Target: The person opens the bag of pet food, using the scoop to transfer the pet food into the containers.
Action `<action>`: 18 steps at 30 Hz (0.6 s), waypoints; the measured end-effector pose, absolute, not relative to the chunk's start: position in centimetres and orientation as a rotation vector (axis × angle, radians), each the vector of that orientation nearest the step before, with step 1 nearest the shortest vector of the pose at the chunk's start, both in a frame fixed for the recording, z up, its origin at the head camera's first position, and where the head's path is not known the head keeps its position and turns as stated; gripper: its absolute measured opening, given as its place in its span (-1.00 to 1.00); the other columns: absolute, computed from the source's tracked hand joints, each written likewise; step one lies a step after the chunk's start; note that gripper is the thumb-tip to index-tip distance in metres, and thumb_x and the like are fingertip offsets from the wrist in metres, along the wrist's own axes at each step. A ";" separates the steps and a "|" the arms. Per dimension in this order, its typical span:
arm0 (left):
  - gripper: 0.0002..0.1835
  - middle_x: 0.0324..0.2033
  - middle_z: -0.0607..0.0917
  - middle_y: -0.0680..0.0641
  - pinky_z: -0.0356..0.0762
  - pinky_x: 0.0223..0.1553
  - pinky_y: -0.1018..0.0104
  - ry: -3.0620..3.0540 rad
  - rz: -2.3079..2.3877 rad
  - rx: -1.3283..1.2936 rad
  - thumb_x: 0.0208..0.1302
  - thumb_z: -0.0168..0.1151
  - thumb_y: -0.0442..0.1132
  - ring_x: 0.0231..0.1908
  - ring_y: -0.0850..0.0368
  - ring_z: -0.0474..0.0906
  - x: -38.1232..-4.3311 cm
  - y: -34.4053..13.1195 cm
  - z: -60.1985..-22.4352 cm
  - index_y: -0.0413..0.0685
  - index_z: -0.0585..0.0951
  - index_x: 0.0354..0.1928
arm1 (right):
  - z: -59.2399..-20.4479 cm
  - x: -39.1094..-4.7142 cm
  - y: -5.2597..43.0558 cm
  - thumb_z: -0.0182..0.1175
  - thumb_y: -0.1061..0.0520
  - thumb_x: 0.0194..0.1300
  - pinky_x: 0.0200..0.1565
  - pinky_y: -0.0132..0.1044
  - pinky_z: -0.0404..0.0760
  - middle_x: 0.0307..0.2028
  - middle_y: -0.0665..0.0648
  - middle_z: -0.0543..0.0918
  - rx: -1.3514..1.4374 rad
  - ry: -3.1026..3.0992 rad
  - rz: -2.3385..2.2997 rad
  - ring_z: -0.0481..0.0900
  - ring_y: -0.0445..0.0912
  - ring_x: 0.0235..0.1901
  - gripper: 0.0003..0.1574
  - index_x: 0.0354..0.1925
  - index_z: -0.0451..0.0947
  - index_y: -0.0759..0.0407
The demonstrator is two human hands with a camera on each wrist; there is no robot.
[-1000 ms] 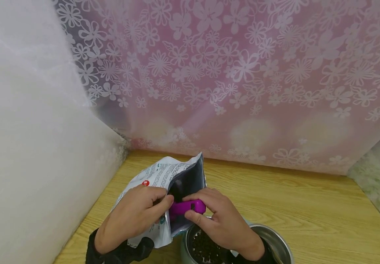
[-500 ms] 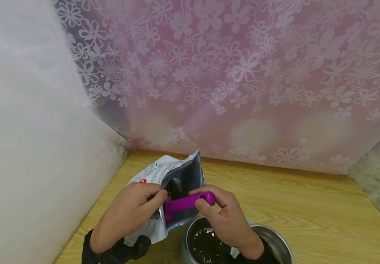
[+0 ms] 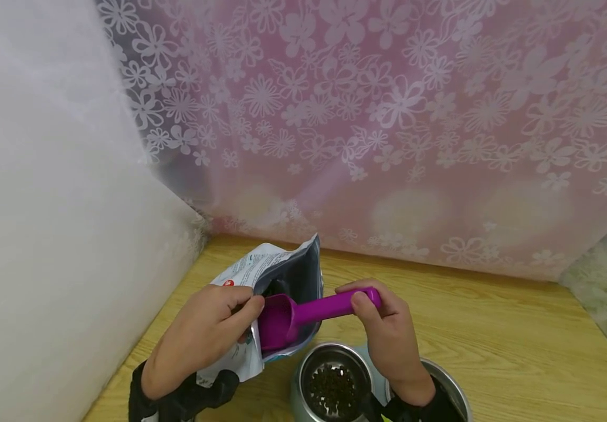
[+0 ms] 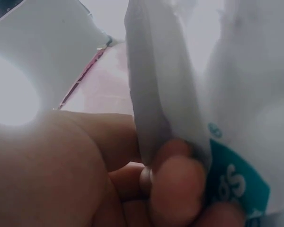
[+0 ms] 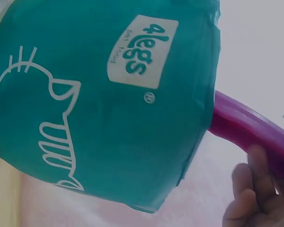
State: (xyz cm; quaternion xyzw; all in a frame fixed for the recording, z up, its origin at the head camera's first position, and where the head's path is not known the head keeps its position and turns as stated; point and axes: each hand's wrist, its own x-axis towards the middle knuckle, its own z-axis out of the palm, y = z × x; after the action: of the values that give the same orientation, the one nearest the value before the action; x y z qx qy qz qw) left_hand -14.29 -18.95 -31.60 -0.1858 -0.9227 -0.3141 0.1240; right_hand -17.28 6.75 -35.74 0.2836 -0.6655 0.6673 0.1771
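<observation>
My left hand (image 3: 205,334) pinches the near edge of a pet food bag (image 3: 253,264), whose silvery mouth gapes to the right. In the right wrist view the teal face of the pet food bag (image 5: 104,118) bears a "4legs pet food" label. A purple scoop (image 3: 279,321) has its cup in the bag's mouth, and the cup looks bare inside. Its handle slants up to my right hand (image 3: 387,334), which grips the end between thumb and fingers. Below sits a steel bowl (image 3: 308,369) with dark brown kibble (image 3: 333,390) at its bottom.
A second steel bowl (image 3: 453,384) stands to the right, partly behind the right wrist. Both bowls sit in a pale blue-green holder (image 3: 298,398) on the wooden table (image 3: 493,328). A pink flowered curtain (image 3: 361,146) hangs behind, and a white sheet (image 3: 60,205) lines the left.
My right hand has drawn the scoop up and to the right, so its cup now shows at the bag's mouth. The left hand keeps its pinch on the bag.
</observation>
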 end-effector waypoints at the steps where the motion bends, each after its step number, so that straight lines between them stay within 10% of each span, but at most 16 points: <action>1: -0.53 -0.79 0.37 0.31 0.25 -0.67 0.42 -2.692 -0.912 -0.542 0.45 0.02 -0.08 -0.74 0.35 0.28 -14.3 -18.9 -31.6 0.29 0.34 -0.72 | -35.7 -17.3 6.9 -0.03 0.38 0.41 -0.31 -0.34 0.45 -0.27 0.18 0.63 0.774 -1.860 1.897 0.47 -0.13 -0.31 -0.76 -0.16 0.59 0.33; 18: -0.52 -0.82 0.35 0.37 0.24 -0.71 0.42 -2.716 -0.876 -0.538 0.42 0.06 -0.10 -0.77 0.36 0.28 -14.4 -18.6 -31.6 0.31 0.34 -0.74 | -34.7 -18.0 8.4 -0.14 0.24 0.48 -0.37 -0.44 0.45 -0.30 0.16 0.58 0.618 -1.536 2.035 0.42 -0.15 -0.43 -0.64 -0.28 0.59 0.33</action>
State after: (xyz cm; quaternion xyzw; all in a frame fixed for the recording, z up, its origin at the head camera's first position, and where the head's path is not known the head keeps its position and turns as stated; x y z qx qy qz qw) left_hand -14.42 -18.62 -31.62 -0.1841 -0.9287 -0.2994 0.1185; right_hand -17.99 8.37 -34.74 0.2276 -0.5660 0.7498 0.2563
